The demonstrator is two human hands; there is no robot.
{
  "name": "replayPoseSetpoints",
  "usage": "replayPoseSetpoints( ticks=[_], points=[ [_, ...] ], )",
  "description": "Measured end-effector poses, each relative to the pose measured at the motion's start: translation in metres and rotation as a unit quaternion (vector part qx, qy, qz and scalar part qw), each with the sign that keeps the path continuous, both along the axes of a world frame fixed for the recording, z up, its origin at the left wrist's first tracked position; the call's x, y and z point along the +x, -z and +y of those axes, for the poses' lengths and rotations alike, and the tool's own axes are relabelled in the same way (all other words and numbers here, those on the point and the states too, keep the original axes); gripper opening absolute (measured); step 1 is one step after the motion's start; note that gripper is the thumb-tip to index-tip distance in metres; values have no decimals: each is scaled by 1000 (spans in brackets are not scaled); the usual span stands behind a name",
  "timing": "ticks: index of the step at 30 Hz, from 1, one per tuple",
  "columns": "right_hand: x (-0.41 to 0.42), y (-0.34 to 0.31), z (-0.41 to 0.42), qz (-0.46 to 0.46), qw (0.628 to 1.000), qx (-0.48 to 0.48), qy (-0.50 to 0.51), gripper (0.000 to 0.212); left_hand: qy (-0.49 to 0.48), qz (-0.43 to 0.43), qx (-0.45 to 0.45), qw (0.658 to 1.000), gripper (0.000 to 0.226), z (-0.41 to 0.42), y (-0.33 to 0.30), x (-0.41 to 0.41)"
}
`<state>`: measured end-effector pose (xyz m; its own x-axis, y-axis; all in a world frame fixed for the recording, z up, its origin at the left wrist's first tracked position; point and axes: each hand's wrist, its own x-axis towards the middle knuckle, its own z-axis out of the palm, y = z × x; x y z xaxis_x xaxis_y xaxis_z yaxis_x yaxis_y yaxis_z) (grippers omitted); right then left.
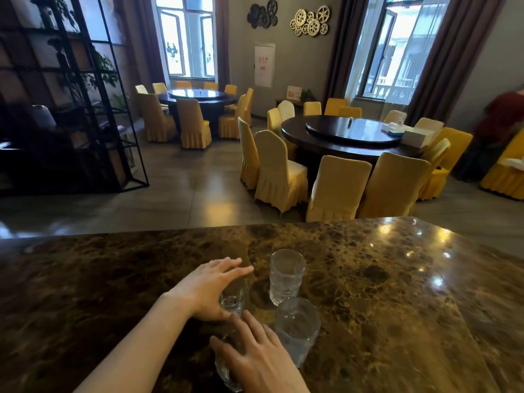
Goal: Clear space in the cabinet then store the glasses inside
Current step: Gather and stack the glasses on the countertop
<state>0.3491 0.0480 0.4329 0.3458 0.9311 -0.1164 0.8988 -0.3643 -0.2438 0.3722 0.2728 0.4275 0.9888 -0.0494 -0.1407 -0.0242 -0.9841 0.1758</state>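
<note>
While you stand at the marble counter (pixel 382 279), your left hand (pixel 207 290) cups a small glass (pixel 234 300), fingers spread loosely, your right hand (pixel 255 358) lies over a near glass (pixel 226 367), grip unclear, two tall glasses (pixel 286 275) upright just right of them.

place: restaurant banquet hall | evidence: round dining tables (pixel 346 137) with glass turntables, yellow-covered chairs (pixel 279 177) ringed around them | foreground: marble desk (pixel 382 279) | windows: curtained
</note>
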Motion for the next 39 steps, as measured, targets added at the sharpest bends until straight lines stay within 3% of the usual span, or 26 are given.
replayPoseSetpoints(
  ticks=[9,24,30,35,39],
  points=[
    [1,-2,15,30,999,-37,-1,42,46,13,13,999,90,-7,2,-3],
    [5,-7,24,8,997,-71,20,37,67,-2,39,997,83,-3,-5,7],
    [3,-12,24,2,997,-68,43,50,34,-14,53,998,79,-3,-6,-1],
    [-10,-18,12,-25,996,-68,58,78,-12,-22,57,998,77,-3,-10,-38],
    [-31,-30,-8,-53,996,-56,54,78,-60,-24,64,996,78,-11,-25,-83]
  ],
)
